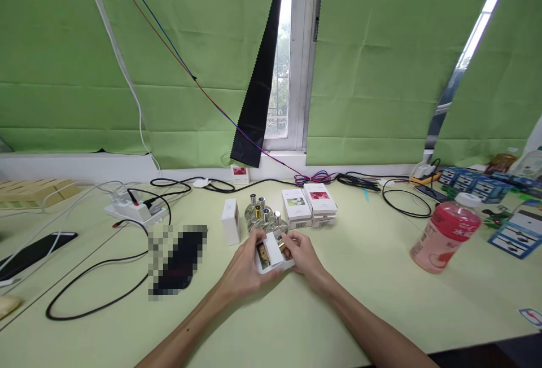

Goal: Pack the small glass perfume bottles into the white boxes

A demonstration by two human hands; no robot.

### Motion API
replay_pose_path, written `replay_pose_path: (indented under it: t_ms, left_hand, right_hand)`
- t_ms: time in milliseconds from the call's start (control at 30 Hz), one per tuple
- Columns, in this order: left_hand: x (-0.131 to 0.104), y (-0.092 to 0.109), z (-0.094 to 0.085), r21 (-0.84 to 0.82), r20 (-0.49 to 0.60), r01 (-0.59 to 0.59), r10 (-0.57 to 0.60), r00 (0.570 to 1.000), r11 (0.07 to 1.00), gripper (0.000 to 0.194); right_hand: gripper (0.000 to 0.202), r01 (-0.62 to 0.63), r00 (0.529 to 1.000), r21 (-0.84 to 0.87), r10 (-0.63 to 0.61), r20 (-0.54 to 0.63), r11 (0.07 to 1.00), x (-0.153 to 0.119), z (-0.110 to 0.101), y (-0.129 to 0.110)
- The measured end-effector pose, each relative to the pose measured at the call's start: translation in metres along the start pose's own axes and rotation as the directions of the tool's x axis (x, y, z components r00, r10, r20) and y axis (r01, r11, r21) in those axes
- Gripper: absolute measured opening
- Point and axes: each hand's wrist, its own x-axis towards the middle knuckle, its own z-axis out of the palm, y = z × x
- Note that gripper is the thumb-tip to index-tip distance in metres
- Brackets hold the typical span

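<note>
A small white box [267,270], open at the top, sits between the two hands above the pale green table [364,306], just on the near side of a cluster of glass bottles [266,214] with silver and gold caps. Its outside is plain white. A smooth white panel [274,249] crosses its middle, with a dark, gold-patterned patch [263,256] to the left and a shiny gold piece [281,245] to the right.

The open face points up toward the wearer. The panel's long axis runs away from the person, its far end leaning slightly left; the hands hide too much to tell the box's own long axis.

The left hand [245,266] is clamped on the box's left side. The right hand [304,250] has bent fingers at the right end; whether they pinch the box or the gold piece cannot be told.
</note>
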Motion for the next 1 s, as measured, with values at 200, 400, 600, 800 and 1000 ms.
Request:
replay_pose_path:
  t_ms: [200, 400, 600, 800, 1000]
  left_hand:
    - [0.0005, 0.0041, -0.0008, -0.032, 0.009, 0.013, -0.013, 1.000, 0.999, 0.055]
    - [0.0006, 0.0054, -0.0009, -0.050, -0.009, 0.006, -0.007, 1.000, 0.999, 0.054]
    - [0.0000, -0.0010, 0.0010, -0.072, -0.030, 0.000, -0.002, 1.000, 0.997, 0.055]
    - [-0.0002, 0.0004, 0.0005, -0.067, -0.027, -0.013, 0.011, 1.000, 0.998, 0.053]
    - [-0.0003, 0.0015, 0.0009, -0.047, -0.021, 0.002, -0.003, 1.000, 0.999, 0.054]
  right_hand:
    - [0.045, 0.015, 1.000, -0.011, -0.015, 0.003, 1.000, -0.0004, -0.0003, -0.0006]
    - [0.046, 0.025, 0.999, -0.006, -0.025, 0.027, 1.000, 0.0009, -0.0006, 0.0019]
    - [0.047, 0.000, 0.999, -0.002, 0.000, 0.037, 1.000, -0.0015, 0.0001, -0.0013]
    - [0.047, -0.005, 0.999, -0.027, 0.006, 0.050, 1.000, -0.0028, 0.0001, -0.0028]
    - [0.046, 0.028, 0.997, -0.043, -0.024, 0.075, 0.999, -0.0025, -0.0014, -0.0019]
